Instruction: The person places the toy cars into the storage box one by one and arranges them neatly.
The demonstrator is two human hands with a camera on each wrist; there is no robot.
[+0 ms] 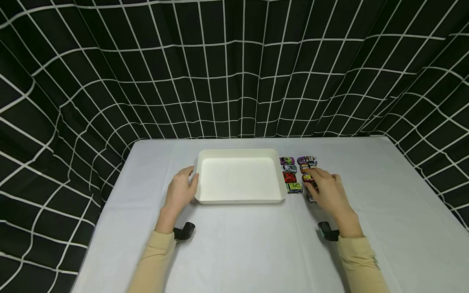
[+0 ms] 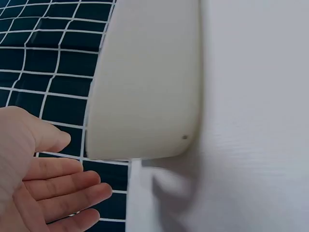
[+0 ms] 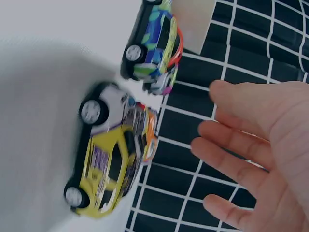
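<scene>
The right hand [image 1: 327,191] is held over a column of small toy cars, its fingers parted and loosely bent, with nothing gripped. The left hand [image 1: 179,191] is held with relaxed fingers beside the left wall of a shallow, rectangular, white tray [image 1: 242,183]; whether the tray is touched cannot be told.

A car is judged to be reached for by the right hand. It would best be pinched across the body between thumb and fingertips and raised straight up, since its close neighbours are likely to be rolled aside on their black-tyred wheels [image 3: 93,112] if brushed. The tray could be steadied lightly from the left.

One tray is seen. Against its right side four cars are lined up: a purple-and-green car [image 1: 287,160], a pale blue-grey car [image 1: 289,169], a red car [image 1: 289,178] and a yellow-green car [image 1: 294,187]. Farther right, at least four are shown: a purple-and-white car [image 1: 307,160], an orange car [image 1: 306,166], a yellow-and-pink car [image 1: 307,178] and a partly covered grey car [image 1: 311,198]; another may be hidden by the hand. All are set on one white-covered table [image 1: 242,248], backed by black curtain with white grid lines [image 1: 242,61].
</scene>
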